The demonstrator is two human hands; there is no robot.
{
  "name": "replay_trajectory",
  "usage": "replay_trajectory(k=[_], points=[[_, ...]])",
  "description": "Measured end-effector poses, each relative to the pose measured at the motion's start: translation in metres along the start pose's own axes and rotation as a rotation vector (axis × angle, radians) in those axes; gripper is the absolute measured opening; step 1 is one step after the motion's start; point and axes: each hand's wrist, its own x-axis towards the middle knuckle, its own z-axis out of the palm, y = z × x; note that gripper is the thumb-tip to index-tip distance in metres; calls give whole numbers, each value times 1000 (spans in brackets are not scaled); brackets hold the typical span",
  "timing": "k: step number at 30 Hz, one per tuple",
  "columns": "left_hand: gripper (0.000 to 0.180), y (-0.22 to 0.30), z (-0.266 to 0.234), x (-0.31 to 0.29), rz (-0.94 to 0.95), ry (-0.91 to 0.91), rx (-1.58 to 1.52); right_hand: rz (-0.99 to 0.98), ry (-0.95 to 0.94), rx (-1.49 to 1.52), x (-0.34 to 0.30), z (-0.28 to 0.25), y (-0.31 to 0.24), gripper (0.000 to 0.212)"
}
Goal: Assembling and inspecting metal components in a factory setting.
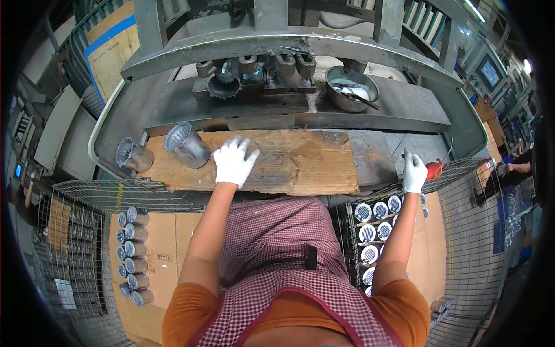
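Note:
My left hand (235, 163), in a white glove, is spread with its fingers apart over the stained cardboard sheet (300, 168) and holds nothing. Just left of it a grey metal cup-shaped part (193, 151) with a ribbed open end leans on the cardboard. A second such metal part (139, 157) lies farther left. My right hand (414, 173), also gloved, is at the right end of the bench beside a red object (435, 169). Its fingers look closed together, and what they hold, if anything, is too small to make out.
A machine with a metal crossbar (289, 46) stands ahead; a ribbed cup part (224, 85) sits at its fixture. A metal bowl (354, 103) holds whitish liquid and a dark-handled tool. Wire baskets flank me, with rows of metal parts left (136, 248) and right (369, 233).

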Motion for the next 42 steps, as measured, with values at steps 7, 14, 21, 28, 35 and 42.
replay_trajectory(k=[7, 14, 21, 28, 35, 42], points=[[53, 1, -4, 1, -19, -92, -30, 38, -26, 27, -1, -2, -5, 40], [55, 0, -4, 0, -21, -23, -10, 24, -24, 48, -2, -1, -5, 41], [53, 4, -9, 1, 2, 98, 18, 34, -24, 51, -1, -1, -2, 39], [47, 1, -2, 1, 2, -44, 1, -566, 234, -639, -21, -22, -98, 26], [47, -4, 1, -2, 14, 2, -23, -990, -283, 96, 6, 66, -238, 15], [47, 2, -1, 2, -2, -39, -65, -736, -576, -165, 79, 175, -318, 39]])
